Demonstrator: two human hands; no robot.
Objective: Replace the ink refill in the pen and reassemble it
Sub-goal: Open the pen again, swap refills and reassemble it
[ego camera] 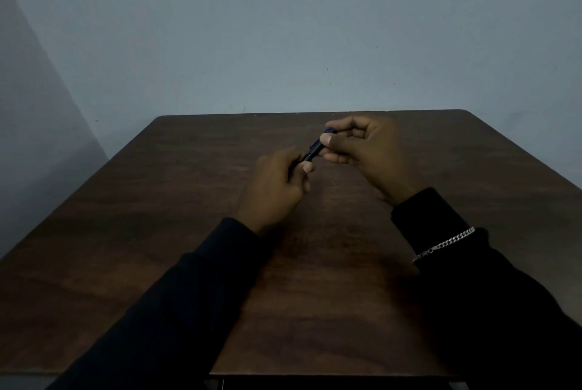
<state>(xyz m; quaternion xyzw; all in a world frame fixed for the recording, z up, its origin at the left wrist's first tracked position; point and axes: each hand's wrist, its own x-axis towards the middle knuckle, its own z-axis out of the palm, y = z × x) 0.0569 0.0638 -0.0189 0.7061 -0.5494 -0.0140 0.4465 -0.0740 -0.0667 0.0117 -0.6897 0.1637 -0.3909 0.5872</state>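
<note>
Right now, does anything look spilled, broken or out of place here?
Nothing stands out. The left hand and right hand hold the dark pen over the table, one at each end. No spill shows, though the light is dim.

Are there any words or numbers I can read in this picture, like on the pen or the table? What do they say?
None: no word, number or sign can be read.
The pen, pinched between the left hand and the right hand: dark and blurred; any print is too small to tell.
The table, the wall and the chain bracelet: no letters show.
</note>
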